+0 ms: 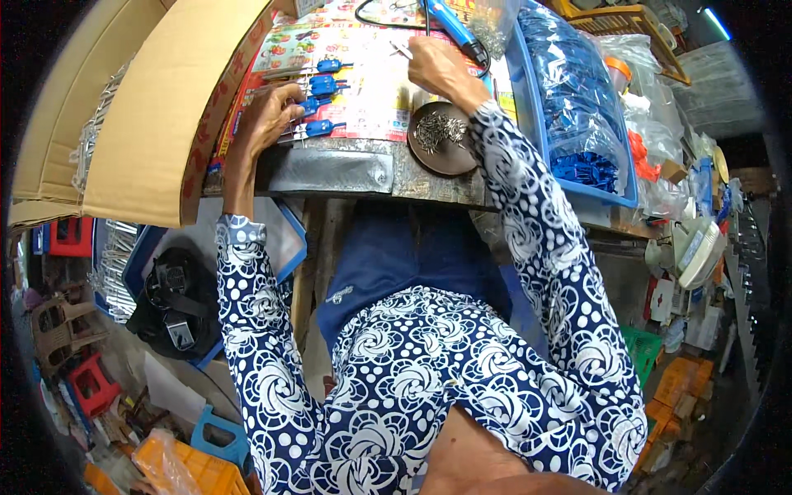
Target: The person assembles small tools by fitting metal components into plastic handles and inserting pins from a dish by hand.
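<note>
My left hand (pixel 268 115) is at the left of the worktop, its fingers curled against one of several blue plastic pieces (pixel 323 86) with thin metal rods. These lie side by side in a row. My right hand (pixel 445 70) is closed, with a slim silvery piece (pixel 401 50) sticking out past the fingers; its exact kind is too small to tell. Below that hand stands a round brown dish (pixel 422 156) of small metal screws (pixel 439 130). A blue electric screwdriver (pixel 452 26) with a black cord lies beyond the right hand.
Printed paper (pixel 371 99) covers the worktop; a worn metal plate (pixel 330 168) lies along its front edge. At left a large cardboard box (pixel 165 107) holds metal rods. At right a blue tray (pixel 536 124) carries bagged blue parts (pixel 573 82). Stools and crates stand on the floor.
</note>
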Motion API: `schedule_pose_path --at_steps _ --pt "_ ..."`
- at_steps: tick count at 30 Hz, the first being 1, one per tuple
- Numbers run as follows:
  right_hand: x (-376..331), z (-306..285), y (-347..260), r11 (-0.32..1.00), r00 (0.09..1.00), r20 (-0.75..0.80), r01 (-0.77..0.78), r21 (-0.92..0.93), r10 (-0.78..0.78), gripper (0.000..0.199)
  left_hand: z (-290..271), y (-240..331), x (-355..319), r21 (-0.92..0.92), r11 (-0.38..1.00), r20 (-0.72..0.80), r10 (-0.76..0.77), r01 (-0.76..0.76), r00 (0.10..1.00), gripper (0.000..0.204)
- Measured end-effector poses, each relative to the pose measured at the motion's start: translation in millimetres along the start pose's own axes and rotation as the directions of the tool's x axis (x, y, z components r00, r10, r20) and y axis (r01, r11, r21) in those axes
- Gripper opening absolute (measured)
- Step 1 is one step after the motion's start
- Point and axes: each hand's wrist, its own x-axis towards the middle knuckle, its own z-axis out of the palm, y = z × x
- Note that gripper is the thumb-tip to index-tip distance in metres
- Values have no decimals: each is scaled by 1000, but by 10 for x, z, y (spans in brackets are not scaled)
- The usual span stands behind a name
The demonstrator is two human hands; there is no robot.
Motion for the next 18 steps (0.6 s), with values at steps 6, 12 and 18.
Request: schedule_pose_path --at_steps 6,12,18 --pt "403 411 -57 972 986 169 32 -233 9 17 95 -196 -46 34 993 -127 -110 116 986 23" --pt "486 637 17 950 984 121 -91 -300 133 40 76 -212 -51 27 992 -99 -117 120 988 23" --pt "595 708 57 973 988 75 -120 -195 137 40 15 -345 -96 9 999 -105 -42 43 994 25"
